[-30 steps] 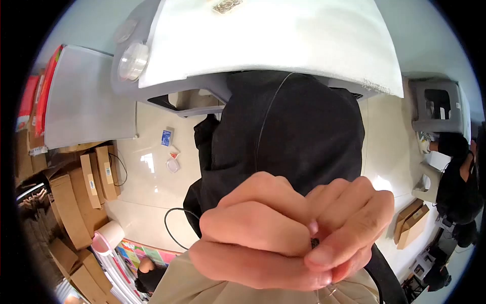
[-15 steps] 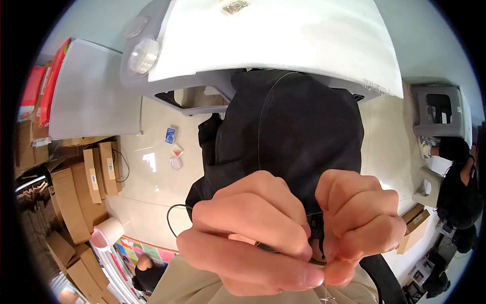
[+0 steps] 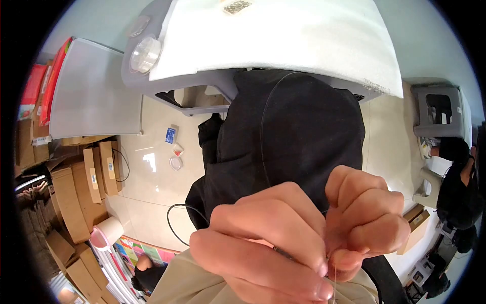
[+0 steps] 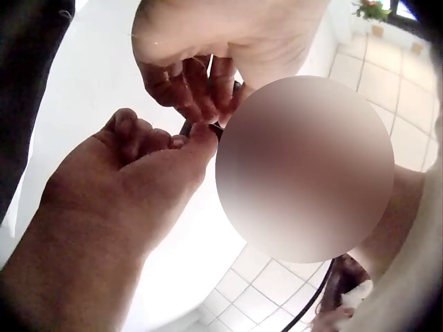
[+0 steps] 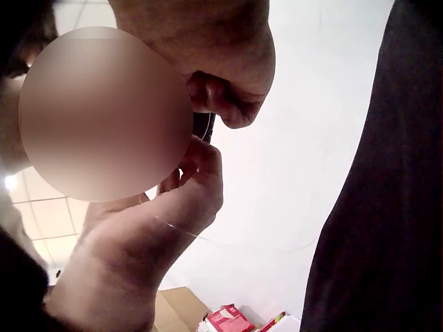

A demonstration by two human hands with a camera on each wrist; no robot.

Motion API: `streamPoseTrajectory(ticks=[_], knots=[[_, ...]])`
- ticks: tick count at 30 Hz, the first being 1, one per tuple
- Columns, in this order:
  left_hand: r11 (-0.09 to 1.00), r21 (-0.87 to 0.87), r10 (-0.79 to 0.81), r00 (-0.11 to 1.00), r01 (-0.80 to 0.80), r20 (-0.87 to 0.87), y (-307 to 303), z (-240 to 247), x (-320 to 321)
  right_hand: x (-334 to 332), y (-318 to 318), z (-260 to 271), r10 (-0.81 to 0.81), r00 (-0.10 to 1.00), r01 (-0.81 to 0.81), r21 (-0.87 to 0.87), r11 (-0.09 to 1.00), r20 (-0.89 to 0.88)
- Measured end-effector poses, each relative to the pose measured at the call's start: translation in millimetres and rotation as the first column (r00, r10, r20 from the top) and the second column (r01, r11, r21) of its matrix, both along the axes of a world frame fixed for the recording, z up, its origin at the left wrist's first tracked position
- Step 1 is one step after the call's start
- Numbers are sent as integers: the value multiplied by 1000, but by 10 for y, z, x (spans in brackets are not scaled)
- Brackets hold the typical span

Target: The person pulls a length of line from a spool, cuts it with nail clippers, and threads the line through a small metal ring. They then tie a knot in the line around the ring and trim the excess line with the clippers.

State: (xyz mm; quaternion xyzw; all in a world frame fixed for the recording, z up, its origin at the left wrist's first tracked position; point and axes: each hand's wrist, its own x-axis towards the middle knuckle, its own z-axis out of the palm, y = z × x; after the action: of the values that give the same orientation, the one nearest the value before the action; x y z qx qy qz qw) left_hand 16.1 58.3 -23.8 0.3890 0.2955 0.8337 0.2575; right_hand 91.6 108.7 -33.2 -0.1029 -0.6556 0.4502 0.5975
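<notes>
Close in front of my body, my left hand (image 3: 268, 238) pinches at a fine clear thread (image 3: 335, 277) with its fingertips. My right hand (image 3: 367, 218) is right beside it, fingers curled and thumb bent in, also pinching the thread. The fingertips of both hands nearly meet. In the right wrist view a loose length of thread (image 5: 249, 247) curves across the left hand's wrist toward the dark clothing. Left wrist view: my left hand (image 4: 221, 48) is above, my right hand (image 4: 138, 173) below. Anything small between the fingertips is hidden.
Ahead is a white cloth (image 3: 283, 40) over a grey table, with a small patch of brownish bits (image 3: 237, 6) on it. A round clear container (image 3: 146, 54) stands at its left corner. Cardboard boxes (image 3: 71, 202) are stacked left; a grey stool (image 3: 439, 111) stands right.
The right hand drew away from the left, opening a gap between them. Since then the left hand has shifted right and slightly down, bringing its fingertips beside the right thumb.
</notes>
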Motion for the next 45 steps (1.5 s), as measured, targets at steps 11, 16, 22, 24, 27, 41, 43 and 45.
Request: streamPoseTrajectory(ticks=[11,16,22,24,27,41,43,45], knots=[[978,-82,201,972,-192,123,39,194,139,-23,-40,17,-93,994,93,4,996,56],[974,-24,226,971,-225,77,72,135,141,-97,-66,-23,-165,985,164,18,986,44],[982,-16,183,967,-188,-176,-80,1,-25,-94,-18,28,-196,976,189,78,979,94],[936,344,193,920,-69,-341,154,-166,-290,-107,-7,13,-199,977,191,94,977,80],[941,340,140,911,0,-388,49,-220,-321,-137,-6,15,-204,977,197,89,976,66],[974,137,-164,976,183,-140,-92,18,-176,-57,92,-85,110,994,-106,-131,986,27],[962,6,-273,959,274,-76,-191,135,-225,12,158,-140,512,853,-522,-178,834,-100],[937,-30,-349,935,347,-67,-209,154,-309,-11,200,-177,795,541,-835,-62,547,-274]])
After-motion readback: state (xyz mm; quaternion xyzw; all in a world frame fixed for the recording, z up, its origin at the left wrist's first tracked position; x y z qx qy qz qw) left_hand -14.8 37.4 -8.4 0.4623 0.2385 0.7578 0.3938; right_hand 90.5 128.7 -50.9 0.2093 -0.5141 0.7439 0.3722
